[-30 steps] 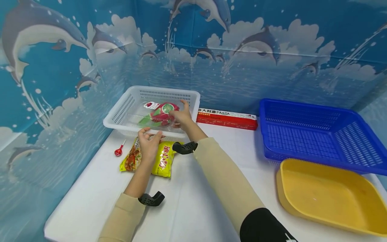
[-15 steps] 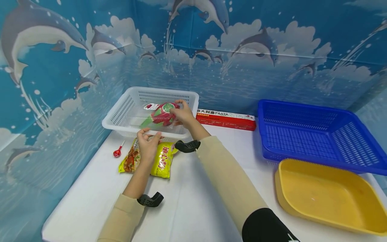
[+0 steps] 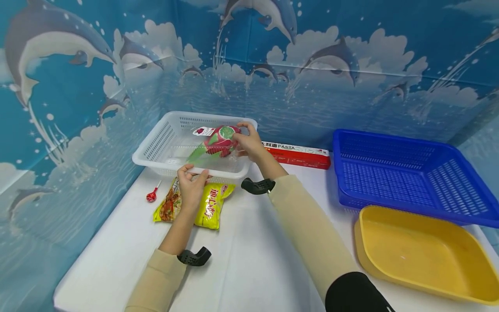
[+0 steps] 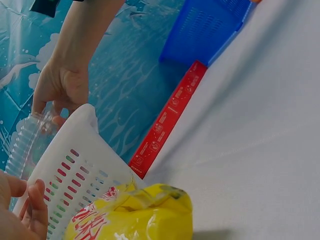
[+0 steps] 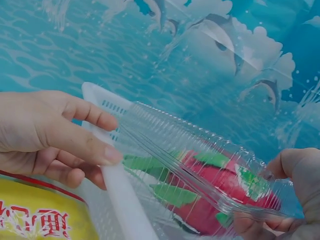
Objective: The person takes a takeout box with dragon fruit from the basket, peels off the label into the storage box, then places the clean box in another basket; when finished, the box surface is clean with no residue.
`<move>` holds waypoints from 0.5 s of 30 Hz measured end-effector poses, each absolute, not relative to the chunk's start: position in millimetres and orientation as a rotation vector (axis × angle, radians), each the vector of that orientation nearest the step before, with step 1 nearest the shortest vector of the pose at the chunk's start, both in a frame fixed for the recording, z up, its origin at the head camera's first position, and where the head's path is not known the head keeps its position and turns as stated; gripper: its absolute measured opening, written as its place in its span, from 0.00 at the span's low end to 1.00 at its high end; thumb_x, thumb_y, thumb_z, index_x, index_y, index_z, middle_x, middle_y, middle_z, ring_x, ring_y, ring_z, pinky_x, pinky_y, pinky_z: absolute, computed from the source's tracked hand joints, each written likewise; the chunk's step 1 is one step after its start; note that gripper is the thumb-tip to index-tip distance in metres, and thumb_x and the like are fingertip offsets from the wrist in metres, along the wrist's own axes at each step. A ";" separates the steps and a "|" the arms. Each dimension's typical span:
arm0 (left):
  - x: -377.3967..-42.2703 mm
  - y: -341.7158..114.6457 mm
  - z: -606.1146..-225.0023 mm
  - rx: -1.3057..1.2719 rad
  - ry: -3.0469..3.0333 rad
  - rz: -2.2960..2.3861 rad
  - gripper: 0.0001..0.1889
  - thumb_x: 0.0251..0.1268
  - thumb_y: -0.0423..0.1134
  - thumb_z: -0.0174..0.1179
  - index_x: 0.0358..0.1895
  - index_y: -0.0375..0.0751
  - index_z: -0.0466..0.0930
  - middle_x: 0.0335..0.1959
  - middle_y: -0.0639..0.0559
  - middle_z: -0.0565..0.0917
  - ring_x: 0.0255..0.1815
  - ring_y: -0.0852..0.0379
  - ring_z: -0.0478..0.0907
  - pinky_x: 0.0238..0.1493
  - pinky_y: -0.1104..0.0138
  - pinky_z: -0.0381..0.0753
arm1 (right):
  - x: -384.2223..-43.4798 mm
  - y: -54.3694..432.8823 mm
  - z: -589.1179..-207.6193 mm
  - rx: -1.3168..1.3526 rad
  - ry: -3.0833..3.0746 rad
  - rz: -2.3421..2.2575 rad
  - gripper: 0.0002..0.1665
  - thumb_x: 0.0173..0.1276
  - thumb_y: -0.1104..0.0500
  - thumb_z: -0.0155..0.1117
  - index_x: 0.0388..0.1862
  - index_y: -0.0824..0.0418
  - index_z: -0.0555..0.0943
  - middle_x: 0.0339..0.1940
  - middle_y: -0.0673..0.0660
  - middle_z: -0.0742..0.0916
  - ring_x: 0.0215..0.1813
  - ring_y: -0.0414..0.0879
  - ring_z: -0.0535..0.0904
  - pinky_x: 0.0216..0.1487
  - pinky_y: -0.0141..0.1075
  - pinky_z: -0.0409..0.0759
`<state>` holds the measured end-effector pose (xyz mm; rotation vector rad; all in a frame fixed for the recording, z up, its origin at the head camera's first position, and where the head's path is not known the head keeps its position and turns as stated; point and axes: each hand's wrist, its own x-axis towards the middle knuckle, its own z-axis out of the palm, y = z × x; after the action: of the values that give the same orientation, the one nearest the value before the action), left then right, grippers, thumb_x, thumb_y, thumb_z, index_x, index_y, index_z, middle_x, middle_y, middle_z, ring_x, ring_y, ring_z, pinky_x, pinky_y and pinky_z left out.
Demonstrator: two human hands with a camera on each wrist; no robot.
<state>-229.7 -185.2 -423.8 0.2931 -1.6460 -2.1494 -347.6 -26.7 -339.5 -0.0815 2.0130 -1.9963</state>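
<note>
While the left hand (image 3: 191, 186) is pinching the white basket (image 3: 160, 141) by its near rim, the right hand (image 3: 249, 144) is gripping a clear fruit box (image 3: 221, 142). The box is showing inside the basket, toward its right side.

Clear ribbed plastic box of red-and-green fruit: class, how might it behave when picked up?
The clear ribbed plastic box would probably flex when squeezed, as its walls look thin. Its glossy surface may feel slippery. The rounded red-and-green fruit inside could shift if tilted.
</note>
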 end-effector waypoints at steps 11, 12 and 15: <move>-229.6 -185.4 -424.0 0.273 -1.653 -2.137 0.26 0.66 0.27 0.60 0.61 0.34 0.56 0.40 0.43 0.72 0.29 0.61 0.81 0.35 0.72 0.82 | -345.1 -2.6 -322.8 -0.092 1.953 -2.101 0.30 0.65 0.64 0.60 0.65 0.46 0.67 0.41 0.58 0.77 0.22 0.44 0.68 0.18 0.33 0.75; -229.5 -185.5 -424.3 0.274 -1.655 -2.137 0.26 0.66 0.27 0.60 0.61 0.34 0.56 0.41 0.43 0.72 0.29 0.61 0.81 0.35 0.73 0.82 | -344.5 -1.2 -320.8 -0.092 1.949 -2.111 0.30 0.65 0.64 0.60 0.64 0.46 0.68 0.40 0.58 0.77 0.21 0.44 0.68 0.18 0.33 0.75; -229.0 -185.9 -423.7 0.277 -1.657 -2.137 0.27 0.67 0.27 0.60 0.62 0.33 0.55 0.42 0.43 0.72 0.29 0.61 0.81 0.35 0.73 0.82 | -341.5 3.7 -313.8 -0.119 1.944 -2.138 0.30 0.66 0.65 0.59 0.64 0.46 0.67 0.37 0.57 0.76 0.21 0.43 0.65 0.17 0.33 0.74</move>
<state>-229.0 -185.9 -423.7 0.2767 -1.6566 -2.1374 -341.5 3.7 -313.8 -0.1188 1.9435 -2.1376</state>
